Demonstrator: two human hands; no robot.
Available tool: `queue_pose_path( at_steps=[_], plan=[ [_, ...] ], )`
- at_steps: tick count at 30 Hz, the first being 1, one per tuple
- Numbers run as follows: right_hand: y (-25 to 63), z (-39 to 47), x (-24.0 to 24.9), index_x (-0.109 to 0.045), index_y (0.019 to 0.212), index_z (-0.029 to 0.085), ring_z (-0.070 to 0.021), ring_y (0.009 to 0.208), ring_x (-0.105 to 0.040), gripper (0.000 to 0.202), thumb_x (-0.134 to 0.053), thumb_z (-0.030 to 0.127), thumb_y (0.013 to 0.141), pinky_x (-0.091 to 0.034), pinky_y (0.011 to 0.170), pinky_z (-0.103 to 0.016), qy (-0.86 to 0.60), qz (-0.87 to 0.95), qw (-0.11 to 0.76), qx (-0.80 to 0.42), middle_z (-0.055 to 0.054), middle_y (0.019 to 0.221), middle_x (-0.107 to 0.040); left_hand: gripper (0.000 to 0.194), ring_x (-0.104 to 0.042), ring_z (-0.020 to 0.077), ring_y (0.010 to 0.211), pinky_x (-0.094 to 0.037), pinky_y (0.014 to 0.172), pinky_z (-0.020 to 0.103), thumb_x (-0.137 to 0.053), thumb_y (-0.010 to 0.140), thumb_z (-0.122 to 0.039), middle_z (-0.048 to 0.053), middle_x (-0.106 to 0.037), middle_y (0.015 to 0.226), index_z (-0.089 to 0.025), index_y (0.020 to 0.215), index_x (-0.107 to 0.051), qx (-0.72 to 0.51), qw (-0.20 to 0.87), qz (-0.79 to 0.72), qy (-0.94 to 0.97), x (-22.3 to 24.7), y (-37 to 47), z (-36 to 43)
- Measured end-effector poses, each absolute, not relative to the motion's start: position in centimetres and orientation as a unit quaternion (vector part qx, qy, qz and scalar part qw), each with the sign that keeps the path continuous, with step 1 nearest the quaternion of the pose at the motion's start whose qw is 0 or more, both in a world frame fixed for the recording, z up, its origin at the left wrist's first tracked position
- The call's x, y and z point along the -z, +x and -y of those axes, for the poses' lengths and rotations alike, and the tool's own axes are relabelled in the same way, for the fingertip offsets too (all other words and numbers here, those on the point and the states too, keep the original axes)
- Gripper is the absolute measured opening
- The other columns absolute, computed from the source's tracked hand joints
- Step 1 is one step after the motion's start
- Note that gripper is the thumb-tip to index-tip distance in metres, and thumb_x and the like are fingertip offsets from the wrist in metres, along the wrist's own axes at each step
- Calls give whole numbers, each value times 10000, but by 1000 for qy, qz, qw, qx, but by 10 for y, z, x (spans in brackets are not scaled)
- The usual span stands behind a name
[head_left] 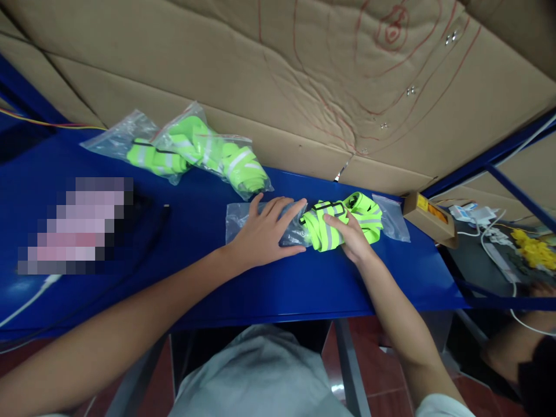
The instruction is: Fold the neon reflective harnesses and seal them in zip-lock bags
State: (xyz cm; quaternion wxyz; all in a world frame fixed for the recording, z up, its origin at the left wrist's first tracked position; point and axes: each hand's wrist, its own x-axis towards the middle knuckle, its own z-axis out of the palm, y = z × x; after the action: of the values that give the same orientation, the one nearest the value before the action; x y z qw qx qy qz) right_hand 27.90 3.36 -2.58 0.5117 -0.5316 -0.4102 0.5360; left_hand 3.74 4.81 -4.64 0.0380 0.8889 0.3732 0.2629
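Note:
A rolled neon-green strap bundle [328, 234] with silver reflective bands and a black buckle lies on the blue table [278, 289]. My right hand [354, 237] grips it from the right, thumb on top; the fingers underneath are partly hidden. My left hand [271, 231] lies palm down with fingers spread over a clear plastic bag [237, 217], its fingertips close to the bundle's left end. Another piece of clear plastic bag [393, 217] sticks out past the bundle's right end.
Clear zip bags holding similar neon-green strap rolls [195, 145] lie at the back left against the cardboard wall [217, 58]. A blurred-out pink device [78, 226] with a white cable is at left. A small open cardboard box [428, 220] stands at right; beyond it shows another person's arm [512, 341].

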Motion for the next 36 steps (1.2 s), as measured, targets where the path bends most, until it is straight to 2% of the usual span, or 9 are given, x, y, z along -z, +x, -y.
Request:
queue_pose_path(
  at_steps=[7, 11, 14, 19, 22, 26, 30, 33, 36],
  plan=[
    [283, -35, 23, -687, 1060, 237, -294, 1044, -777, 525, -966, 438, 663, -615, 976, -450, -544, 369, 563, -501, -49, 1107, -810, 984, -473, 403, 1470, -184, 1263, 649, -759, 897, -596, 226, -522, 1564, -177, 1664, -307, -294, 25, -377, 878, 41, 38, -44],
    [285, -31, 22, -702, 1105, 242, -274, 1037, -762, 554, -965, 437, 658, -596, 980, -441, -557, 435, 503, -498, -38, 1119, -798, 1006, -465, 414, 1474, -164, 1264, 654, -745, 893, -636, 228, -513, 1575, -180, 1669, -295, -294, 14, -358, 886, 45, 39, -43],
    [281, -28, 23, -707, 1095, 249, -261, 1031, -747, 549, -974, 426, 649, -585, 989, -427, -545, 469, 505, -477, -25, 1098, -789, 1038, -469, 413, 1468, -163, 1262, 653, -758, 876, -649, 225, -510, 1579, -175, 1670, -288, -273, 17, -337, 901, 49, 41, -43],
    [270, -27, 26, -660, 1109, 263, -281, 1061, -744, 578, -947, 527, 682, -591, 1017, -459, -527, 406, 539, -516, -53, 1146, -779, 1031, -541, 372, 1408, -246, 1236, 604, -787, 887, -561, 189, -553, 1549, -200, 1681, -237, -232, 50, -351, 906, 44, 40, -43],
    [265, -26, 30, -653, 1137, 261, -272, 1030, -740, 605, -938, 545, 686, -597, 993, -453, -523, 423, 512, -533, -54, 1138, -773, 1134, -542, 373, 1417, -283, 1224, 568, -824, 845, -563, 185, -548, 1557, -204, 1699, -169, -219, 65, -371, 900, 38, 37, -43],
    [263, -22, 37, -682, 1122, 252, -233, 1001, -715, 542, -915, 533, 722, -574, 992, -407, -547, 483, 481, -487, -25, 1079, -764, 1347, -585, 408, 1365, -352, 1179, 549, -860, 760, -637, 230, -572, 1522, -179, 1713, -25, -180, 103, -381, 901, 40, 39, -40],
    [258, -19, 41, -689, 1112, 248, -214, 986, -702, 480, -887, 522, 770, -567, 970, -372, -566, 494, 504, -425, -22, 1077, -754, 1458, -627, 389, 1310, -443, 1091, 476, -898, 722, -627, 215, -607, 1469, -222, 1693, 112, -198, 124, -366, 901, 48, 46, -34],
    [249, -16, 46, -656, 1166, 252, -219, 1037, -696, 506, -852, 549, 807, -566, 989, -367, -571, 484, 533, -394, -34, 1129, -743, 1415, -614, 411, 1312, -450, 1075, 485, -897, 730, -623, 219, -587, 1463, -236, 1694, 63, -222, 73, -359, 904, 53, 51, -33],
    [243, -13, 49, -600, 1265, 256, -227, 1148, -672, 552, -796, 573, 858, -549, 1049, -378, -568, 498, 536, -377, -59, 1243, -709, 1277, -628, 409, 1275, -455, 1054, 480, -870, 787, -568, 207, -595, 1437, -239, 1699, -39, -217, 33, -372, 902, 54, 51, -36]
  ],
)
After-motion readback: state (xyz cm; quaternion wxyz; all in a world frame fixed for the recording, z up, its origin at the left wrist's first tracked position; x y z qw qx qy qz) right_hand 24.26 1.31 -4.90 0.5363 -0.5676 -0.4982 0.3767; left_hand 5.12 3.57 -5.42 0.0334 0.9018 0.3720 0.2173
